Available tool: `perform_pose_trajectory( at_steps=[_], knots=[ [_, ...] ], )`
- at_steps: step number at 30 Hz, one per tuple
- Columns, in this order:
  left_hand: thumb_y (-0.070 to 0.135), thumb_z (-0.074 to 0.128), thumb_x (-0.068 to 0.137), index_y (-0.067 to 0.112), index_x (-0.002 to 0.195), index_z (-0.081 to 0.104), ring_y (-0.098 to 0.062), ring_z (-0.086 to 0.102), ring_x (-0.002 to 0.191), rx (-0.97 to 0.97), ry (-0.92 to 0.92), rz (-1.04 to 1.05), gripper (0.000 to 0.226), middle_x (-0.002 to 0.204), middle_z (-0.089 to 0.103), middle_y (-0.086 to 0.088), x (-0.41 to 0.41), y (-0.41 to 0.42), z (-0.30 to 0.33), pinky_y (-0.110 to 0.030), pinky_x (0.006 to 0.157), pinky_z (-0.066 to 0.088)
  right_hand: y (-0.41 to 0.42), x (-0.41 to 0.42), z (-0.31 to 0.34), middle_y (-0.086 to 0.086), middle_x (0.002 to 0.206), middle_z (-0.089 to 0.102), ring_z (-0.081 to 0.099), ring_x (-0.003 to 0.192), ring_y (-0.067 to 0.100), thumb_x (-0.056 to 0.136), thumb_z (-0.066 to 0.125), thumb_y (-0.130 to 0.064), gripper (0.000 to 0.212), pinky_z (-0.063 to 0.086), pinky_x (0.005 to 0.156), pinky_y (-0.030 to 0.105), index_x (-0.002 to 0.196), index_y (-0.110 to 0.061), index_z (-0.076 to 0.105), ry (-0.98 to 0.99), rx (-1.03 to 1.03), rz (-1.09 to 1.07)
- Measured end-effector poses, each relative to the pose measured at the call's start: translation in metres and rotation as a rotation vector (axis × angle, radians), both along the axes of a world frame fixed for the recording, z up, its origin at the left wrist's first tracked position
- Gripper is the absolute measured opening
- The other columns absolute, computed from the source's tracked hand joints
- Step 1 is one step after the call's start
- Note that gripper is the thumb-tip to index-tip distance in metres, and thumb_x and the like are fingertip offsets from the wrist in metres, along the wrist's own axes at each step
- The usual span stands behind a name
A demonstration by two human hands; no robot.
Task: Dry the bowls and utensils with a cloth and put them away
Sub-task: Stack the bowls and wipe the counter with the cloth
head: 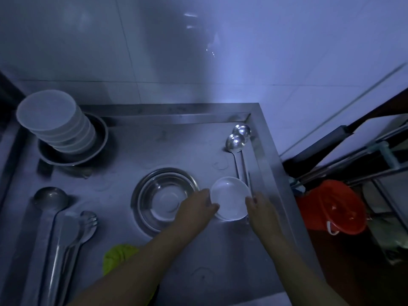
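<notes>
While both hands, left hand (197,205) and right hand (257,204), pinch the small white bowl (229,198) by opposite rims, lift level, then fetch the near-left green cloth (118,256).

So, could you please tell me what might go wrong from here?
1. Both hands, left and right, hold the white bowl only at its rim; it may slip.
2. Ladle handles lie right behind the bowl and could be knocked.
3. The cloth lies under the left forearm, so drying means letting go with one hand.
</notes>
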State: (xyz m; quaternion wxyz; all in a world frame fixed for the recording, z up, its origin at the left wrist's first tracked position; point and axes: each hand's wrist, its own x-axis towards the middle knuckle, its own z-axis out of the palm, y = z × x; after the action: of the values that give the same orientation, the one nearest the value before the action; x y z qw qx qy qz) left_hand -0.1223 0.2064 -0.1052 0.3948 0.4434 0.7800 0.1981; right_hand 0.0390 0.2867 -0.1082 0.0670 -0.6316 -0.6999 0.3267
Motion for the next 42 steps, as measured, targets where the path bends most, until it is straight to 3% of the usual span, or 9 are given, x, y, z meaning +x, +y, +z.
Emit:
perform_pose_trajectory(
  at_steps=[7,11,14,18,23,28,31,37,42],
  knots=[
    [0.041,0.055,0.065,0.017,0.106,0.064,-0.02,0.064,0.092,0.027,-0.11,0.106,0.048,0.1,0.068,-0.002,0.007,0.002,-0.01,-0.033,0.081,0.051,-0.005,-0.003,-0.019,0.017,0.083,0.06,0.058,0.077,0.032,0.092,0.047,-0.013,0.02,0.052,0.065,0.045,0.088,0.002,0.059,0.032,-0.018,-0.057],
    [0.033,0.06,0.072,0.018,0.105,0.064,-0.019,0.062,0.092,0.059,-0.115,0.169,0.037,0.099,0.066,-0.001,-0.001,-0.005,-0.008,-0.026,0.076,0.046,-0.009,-0.02,-0.013,0.019,0.081,0.061,0.059,0.077,0.034,0.092,0.045,-0.012,0.022,0.052,0.065,0.047,0.084,0.002,0.06,0.036,0.001,-0.051],
    [0.028,0.063,0.074,0.02,0.106,0.063,-0.019,0.06,0.091,0.134,-0.109,0.24,0.032,0.098,0.066,0.001,-0.024,-0.014,0.003,-0.024,0.07,0.04,-0.011,-0.048,0.004,0.018,0.076,0.059,0.056,0.071,0.032,0.093,0.044,-0.011,0.024,0.044,0.06,0.04,0.077,0.001,0.057,0.035,0.054,0.019],
    [0.024,0.064,0.076,0.025,0.11,0.063,-0.013,0.062,0.087,0.21,-0.093,0.331,0.034,0.095,0.066,0.006,-0.079,-0.029,0.03,-0.022,0.064,0.041,-0.016,-0.107,0.037,0.008,0.067,0.051,0.046,0.059,0.017,0.096,0.042,-0.011,0.027,0.032,0.049,0.028,0.071,-0.004,0.051,0.093,0.102,0.134],
    [0.033,0.064,0.071,0.022,0.107,0.064,-0.014,0.062,0.087,0.313,-0.006,0.444,0.037,0.095,0.068,0.003,-0.168,-0.06,0.072,-0.026,0.072,0.048,-0.024,-0.208,0.067,0.011,0.068,0.059,0.06,0.065,0.029,0.089,0.038,-0.027,0.035,0.051,0.057,0.041,0.071,-0.003,0.056,0.233,0.186,0.271],
    [0.046,0.061,0.057,0.017,0.106,0.064,-0.015,0.062,0.085,0.388,0.041,0.486,0.057,0.093,0.067,0.003,-0.259,-0.092,0.105,-0.029,0.067,0.05,-0.039,-0.313,0.095,0.016,0.071,0.06,0.061,0.07,0.032,0.093,0.039,-0.025,0.037,0.051,0.062,0.044,0.074,0.002,0.056,0.294,0.25,0.392],
    [0.045,0.065,0.055,0.018,0.112,0.063,-0.016,0.064,0.089,0.416,0.039,0.517,0.064,0.099,0.068,0.001,-0.309,-0.107,0.113,-0.03,0.072,0.052,-0.044,-0.369,0.102,0.018,0.069,0.059,0.058,0.066,0.032,0.092,0.043,-0.018,0.031,0.045,0.059,0.04,0.071,0.003,0.052,0.327,0.253,0.421],
    [0.019,0.078,0.068,0.011,0.104,0.066,-0.011,0.06,0.083,0.435,0.003,0.544,0.039,0.091,0.066,0.0,-0.374,-0.118,0.106,-0.011,0.063,0.044,-0.052,-0.444,0.098,0.001,0.057,0.035,0.031,0.051,0.014,0.093,0.042,-0.015,0.035,0.021,0.048,0.03,0.059,-0.012,0.031,0.277,0.229,0.462],
    [0.033,0.069,0.055,0.011,0.105,0.067,-0.015,0.063,0.088,0.422,-0.034,0.546,0.055,0.096,0.069,-0.001,-0.392,-0.12,0.093,-0.036,0.081,0.051,-0.056,-0.46,0.085,0.001,0.057,0.032,0.028,0.051,0.014,0.092,0.042,-0.013,0.037,0.018,0.048,0.03,0.058,-0.012,0.029,0.216,0.217,0.459]
  ],
)
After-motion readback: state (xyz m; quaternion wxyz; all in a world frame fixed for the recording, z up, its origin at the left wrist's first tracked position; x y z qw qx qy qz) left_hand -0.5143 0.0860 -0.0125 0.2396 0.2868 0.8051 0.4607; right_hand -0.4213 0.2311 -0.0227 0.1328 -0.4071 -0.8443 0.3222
